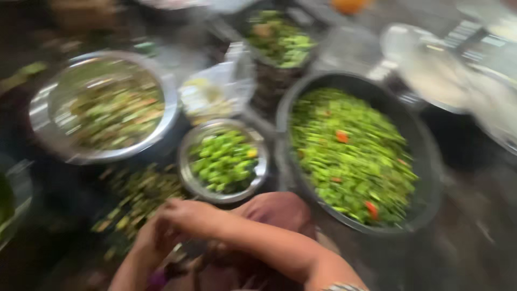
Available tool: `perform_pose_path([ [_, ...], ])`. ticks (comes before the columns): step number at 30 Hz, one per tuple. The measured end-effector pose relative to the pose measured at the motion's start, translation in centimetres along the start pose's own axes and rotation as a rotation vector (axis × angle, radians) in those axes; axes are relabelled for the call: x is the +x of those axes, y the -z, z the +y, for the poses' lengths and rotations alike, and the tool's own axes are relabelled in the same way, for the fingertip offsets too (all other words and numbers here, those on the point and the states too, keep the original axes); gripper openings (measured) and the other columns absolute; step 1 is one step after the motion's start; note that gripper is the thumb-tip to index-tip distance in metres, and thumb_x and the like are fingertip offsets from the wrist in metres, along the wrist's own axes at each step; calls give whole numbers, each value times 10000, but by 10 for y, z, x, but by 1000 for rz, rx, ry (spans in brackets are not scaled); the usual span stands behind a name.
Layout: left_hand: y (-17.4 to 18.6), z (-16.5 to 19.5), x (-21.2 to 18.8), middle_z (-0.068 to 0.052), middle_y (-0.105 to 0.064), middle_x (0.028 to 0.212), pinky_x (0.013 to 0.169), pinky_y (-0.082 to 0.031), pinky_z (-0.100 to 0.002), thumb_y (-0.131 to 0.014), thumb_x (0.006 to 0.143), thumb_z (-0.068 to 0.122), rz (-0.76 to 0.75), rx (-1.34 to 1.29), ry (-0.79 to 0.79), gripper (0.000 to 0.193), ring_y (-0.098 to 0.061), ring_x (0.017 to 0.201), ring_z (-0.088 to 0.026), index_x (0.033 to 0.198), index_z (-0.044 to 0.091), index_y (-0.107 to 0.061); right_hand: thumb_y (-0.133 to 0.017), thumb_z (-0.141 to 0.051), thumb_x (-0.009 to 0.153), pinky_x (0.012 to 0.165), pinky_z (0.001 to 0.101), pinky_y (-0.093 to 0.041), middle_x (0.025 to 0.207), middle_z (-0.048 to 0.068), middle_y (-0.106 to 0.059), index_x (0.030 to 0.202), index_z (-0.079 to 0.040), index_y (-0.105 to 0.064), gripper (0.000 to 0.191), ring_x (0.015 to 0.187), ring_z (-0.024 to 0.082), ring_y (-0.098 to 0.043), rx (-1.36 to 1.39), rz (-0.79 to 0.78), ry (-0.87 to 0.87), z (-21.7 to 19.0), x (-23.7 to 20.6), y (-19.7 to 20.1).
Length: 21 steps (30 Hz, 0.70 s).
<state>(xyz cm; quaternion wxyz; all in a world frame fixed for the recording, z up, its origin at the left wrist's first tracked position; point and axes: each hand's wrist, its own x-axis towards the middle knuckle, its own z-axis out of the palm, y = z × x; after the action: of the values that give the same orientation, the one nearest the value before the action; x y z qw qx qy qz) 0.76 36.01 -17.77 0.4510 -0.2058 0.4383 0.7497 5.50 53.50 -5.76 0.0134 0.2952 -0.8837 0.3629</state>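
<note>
The picture is motion-blurred. My right hand (186, 215) and my left hand (151, 240) meet low in the middle, over a heap of green vegetable trimmings (137, 199) on the dark floor. What the fingers hold is lost in the blur. Just beyond the hands stands a small steel bowl (186, 172) of green vegetable pieces. To its right a big dark pan (431, 161) is filled with chopped green pieces and a few red bits. A maroon cloth (280, 210) covers my knee under the right forearm.
A large steel bowl (167, 97) of chopped greens sits at the left. A clear plastic bag (215, 89) and a dark basket of greens (272, 81) lie behind the small bowl. Steel lids (431, 70) are at the upper right, and another vessel's edge (19, 188) at far left.
</note>
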Motion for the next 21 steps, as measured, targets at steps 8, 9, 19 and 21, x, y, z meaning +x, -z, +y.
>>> perform_pose_path([
  [8, -19, 27, -69, -85, -728, 1093, 812, -614, -395, -614, 968, 199, -126, 29, -157, 332, -740, 938, -213, 1285, 104, -595, -696, 27, 857, 796, 345, -635, 1160, 134, -720, 1175, -15, -620, 330, 964, 204, -742, 920, 127, -469, 15, 3, -1],
  [9, -18, 28, -74, -83, -729, 1083, 796, -617, -396, -620, 954, 183, -87, 33, -164, 346, -745, 918, -209, 1289, 102, -587, -706, 41, 826, 774, 337, -635, 1171, 133, -706, 1172, -26, -602, 367, 934, 204, -743, 920, 130, -490, 17, 5, -6],
  [19, 9, 31, -51, -37, -758, 1025, 832, -579, -288, -855, 779, 186, 186, 649, -607, 445, -697, 920, -117, 1185, 51, -733, -693, -10, 919, 722, 292, -630, 1103, 111, -707, 1267, 26, -631, 356, 877, 153, -734, 952, 159, -633, 71, 6, -52],
  [21, 8, 38, -50, -29, -761, 1025, 840, -572, -277, -852, 788, 214, 204, 666, -640, 413, -697, 923, -104, 1151, 49, -745, -701, 4, 933, 750, 291, -634, 1022, 106, -739, 1194, 60, -682, 267, 872, 150, -729, 985, 190, -595, 80, 11, -58],
])
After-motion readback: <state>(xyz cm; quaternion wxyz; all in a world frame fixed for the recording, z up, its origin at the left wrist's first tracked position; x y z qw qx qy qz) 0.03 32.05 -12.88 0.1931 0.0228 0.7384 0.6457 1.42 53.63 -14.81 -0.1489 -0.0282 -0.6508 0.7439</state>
